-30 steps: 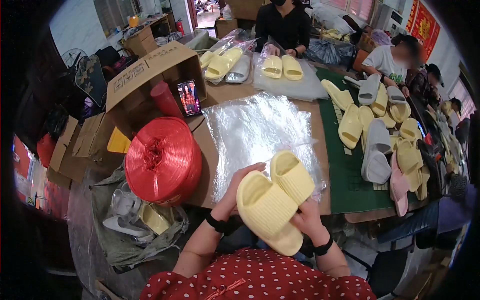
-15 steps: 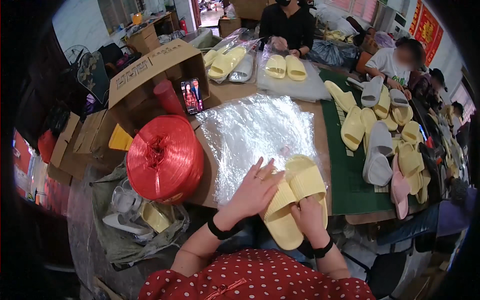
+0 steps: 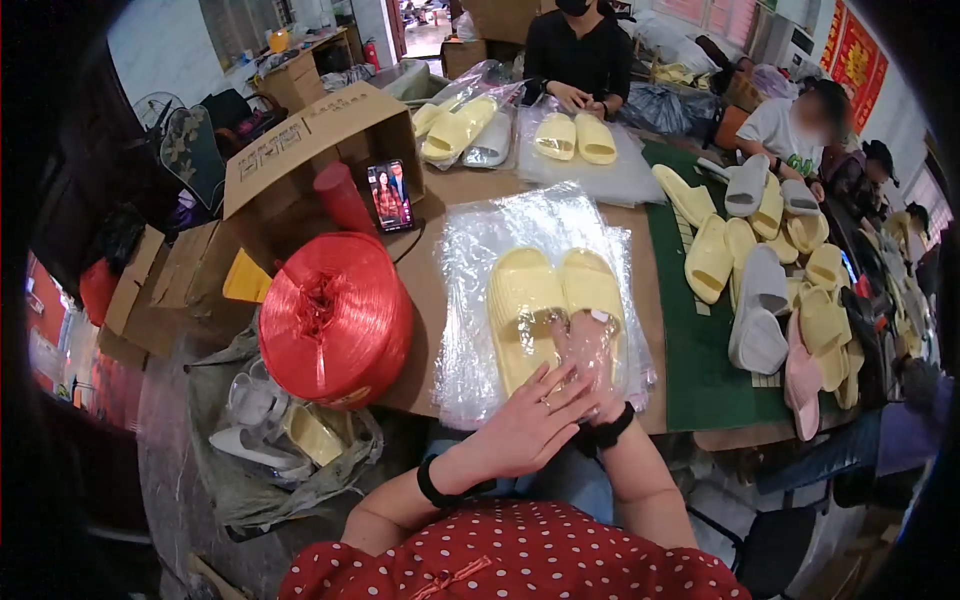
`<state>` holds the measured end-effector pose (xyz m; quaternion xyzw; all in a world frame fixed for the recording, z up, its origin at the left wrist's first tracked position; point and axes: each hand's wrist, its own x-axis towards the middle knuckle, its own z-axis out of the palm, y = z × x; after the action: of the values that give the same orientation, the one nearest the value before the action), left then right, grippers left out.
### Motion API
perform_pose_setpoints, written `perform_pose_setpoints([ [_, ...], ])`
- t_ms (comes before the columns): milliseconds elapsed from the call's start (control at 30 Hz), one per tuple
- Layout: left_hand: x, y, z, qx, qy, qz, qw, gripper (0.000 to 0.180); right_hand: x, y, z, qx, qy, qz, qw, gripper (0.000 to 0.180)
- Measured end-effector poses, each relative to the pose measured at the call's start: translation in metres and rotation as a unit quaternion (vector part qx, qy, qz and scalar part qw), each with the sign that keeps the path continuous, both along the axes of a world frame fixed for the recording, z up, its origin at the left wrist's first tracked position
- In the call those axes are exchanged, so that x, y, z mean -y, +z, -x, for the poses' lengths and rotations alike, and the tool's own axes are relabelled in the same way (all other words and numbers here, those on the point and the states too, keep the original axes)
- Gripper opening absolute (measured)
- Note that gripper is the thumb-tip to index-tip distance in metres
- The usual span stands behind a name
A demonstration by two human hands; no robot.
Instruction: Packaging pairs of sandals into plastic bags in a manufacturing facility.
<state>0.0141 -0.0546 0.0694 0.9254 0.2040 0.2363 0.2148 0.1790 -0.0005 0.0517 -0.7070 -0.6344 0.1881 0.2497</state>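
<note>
Red top (image 3: pixel 520 555) with white dots, black wristbands (image 3: pixel 429 483), slim ring (image 3: pixel 546 405)

Crinkled, glossy plastic bags (image 3: pixel 465 275) gleamed along the near edge of the table (image 3: pixel 428 290), and the slippers (image 3: pixel 525 285) showed ribbing! Left edge: shiny plastic twine (image 3: pixel 335 325); the cardboard box (image 3: pixel 290 135) looked matt.

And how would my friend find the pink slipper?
On the table, find the big green mat at the right, partly covered by a pile of slippers. At the pile's near end, look just right of the bulky grey slippers. The pink slipper lies there, the only pink one among yellow and grey neighbours.
</note>
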Motion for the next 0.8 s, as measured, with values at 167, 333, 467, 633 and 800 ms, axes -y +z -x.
perform_pose_setpoints([
  [167,-0.009,0.004,0.012,0.030,-0.068,0.051,0.996,0.046,-0.043,-0.032,0.014,-0.001,-0.071,-0.058,0.996,0.021],
  [333,-0.017,-0.008,0.016,0.018,-0.056,0.029,0.998,0.044,-0.053,-0.073,-0.002,0.137,0.069,-0.223,0.963,0.024],
  [467,-0.020,-0.012,0.022,0.038,-0.065,0.064,0.995,0.043,-0.030,-0.063,0.007,-0.036,0.037,-0.223,0.973,0.045],
  [633,-0.025,-0.008,0.028,0.108,-0.011,0.109,0.988,0.040,0.044,-0.024,-0.011,0.131,0.160,-0.217,0.954,0.075],
  [800,-0.028,0.005,0.031,0.150,0.009,0.084,0.985,0.039,0.068,-0.041,-0.035,0.159,0.145,-0.121,0.969,0.076],
])
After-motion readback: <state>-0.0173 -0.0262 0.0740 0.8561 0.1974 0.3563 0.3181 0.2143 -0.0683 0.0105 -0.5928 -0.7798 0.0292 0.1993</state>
